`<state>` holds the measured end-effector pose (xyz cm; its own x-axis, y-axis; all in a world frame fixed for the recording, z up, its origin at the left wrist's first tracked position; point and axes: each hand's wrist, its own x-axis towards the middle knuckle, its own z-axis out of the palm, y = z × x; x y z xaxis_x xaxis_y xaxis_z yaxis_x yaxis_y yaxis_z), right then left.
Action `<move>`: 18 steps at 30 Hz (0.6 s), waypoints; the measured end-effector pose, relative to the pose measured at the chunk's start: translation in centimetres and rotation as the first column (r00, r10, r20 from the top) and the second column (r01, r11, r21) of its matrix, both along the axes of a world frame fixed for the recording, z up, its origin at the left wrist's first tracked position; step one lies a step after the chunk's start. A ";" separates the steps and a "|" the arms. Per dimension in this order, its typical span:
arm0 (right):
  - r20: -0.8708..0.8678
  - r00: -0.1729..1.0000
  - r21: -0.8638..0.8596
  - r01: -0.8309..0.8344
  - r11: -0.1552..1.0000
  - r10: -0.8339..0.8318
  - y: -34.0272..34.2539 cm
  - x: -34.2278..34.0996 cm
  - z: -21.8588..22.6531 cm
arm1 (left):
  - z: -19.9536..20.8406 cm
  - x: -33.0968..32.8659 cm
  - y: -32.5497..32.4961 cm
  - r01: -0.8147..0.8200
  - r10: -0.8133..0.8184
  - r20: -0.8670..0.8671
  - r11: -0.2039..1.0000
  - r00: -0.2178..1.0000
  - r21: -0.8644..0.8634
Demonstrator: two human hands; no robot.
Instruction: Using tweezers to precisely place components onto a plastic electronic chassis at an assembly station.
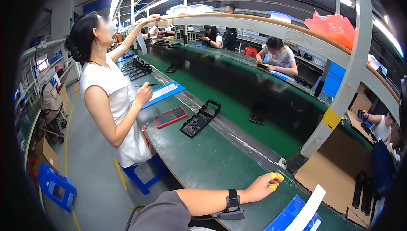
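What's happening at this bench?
The wearer's left hand, yellow covers on its fingertips, is out over the green bench with nothing visible in it; the right hand is out of view. A white strip lies nearby on something blue. Further up are a black molded frame and a red-edged phone. A co-worker in white holds a dark pen-like tool, other hand up at the overhead rail.

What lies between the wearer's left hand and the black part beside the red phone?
In the head view, only bare green tabletop lies between the left hand and the black part.
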<state>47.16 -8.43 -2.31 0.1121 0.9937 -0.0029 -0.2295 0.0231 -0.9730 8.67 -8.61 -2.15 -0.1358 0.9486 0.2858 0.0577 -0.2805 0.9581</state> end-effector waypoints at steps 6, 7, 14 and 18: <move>-0.027 1.000 0.011 0.007 1.000 -0.007 0.3 0.7 -0.6 | -0.4 -0.1 0.1 -0.058 0.058 0.005 0.998 0.998 0.011; -0.028 1.000 0.005 0.005 1.000 -0.005 0.3 0.8 -0.7 | -0.7 0.1 0.2 -0.048 0.048 -0.005 0.999 0.999 0.000; -0.065 0.994 0.025 0.084 0.996 -0.082 -0.4 -0.6 0.1 | -0.4 0.0 0.0 -0.041 0.040 -0.037 0.999 0.999 -0.036; -0.089 0.994 0.034 0.070 0.997 -0.067 -0.3 0.0 -0.3 | -1.2 0.1 0.4 -0.037 0.036 -0.016 0.999 0.999 -0.029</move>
<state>47.15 -8.73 -2.64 0.1808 0.9833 0.0209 -0.3106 0.0772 -0.9474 8.76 -8.17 -3.31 -0.1665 0.9512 0.2600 0.0821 -0.2493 0.9649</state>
